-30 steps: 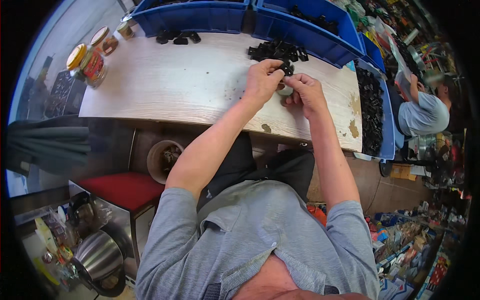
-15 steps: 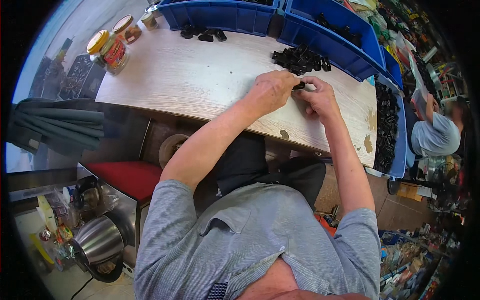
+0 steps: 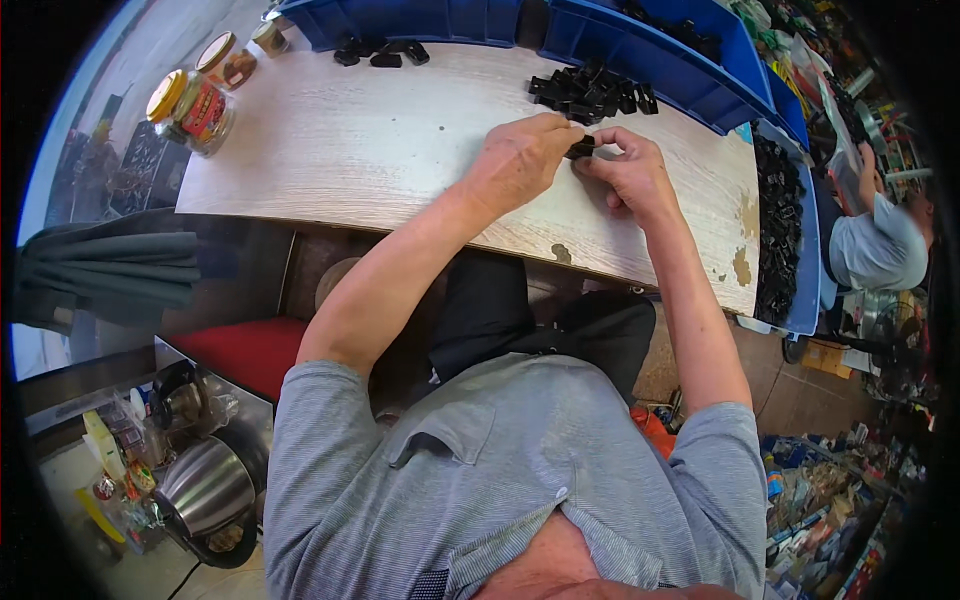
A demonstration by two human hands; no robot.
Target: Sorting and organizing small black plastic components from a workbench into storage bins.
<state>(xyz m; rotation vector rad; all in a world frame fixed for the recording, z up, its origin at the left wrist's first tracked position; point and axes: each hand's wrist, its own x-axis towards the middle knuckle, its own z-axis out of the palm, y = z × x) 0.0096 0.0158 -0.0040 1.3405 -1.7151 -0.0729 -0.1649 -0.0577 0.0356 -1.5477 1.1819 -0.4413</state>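
Left hand (image 3: 525, 160) and right hand (image 3: 634, 176) clamp fingertips on one small black plastic-looking part (image 3: 581, 149), apparently for two-sided steadiness, near the black-part pile (image 3: 590, 92) by the pale wood-grain bench's (image 3: 320, 150) far edge.

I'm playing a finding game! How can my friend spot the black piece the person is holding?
Find the big pale table, then the pile of black pieces beside a blue bin at its far edge. Just this side of that pile, look between the left hand and right hand. The black piece there is held in fingers, while its neighbours lie heaped on the table.
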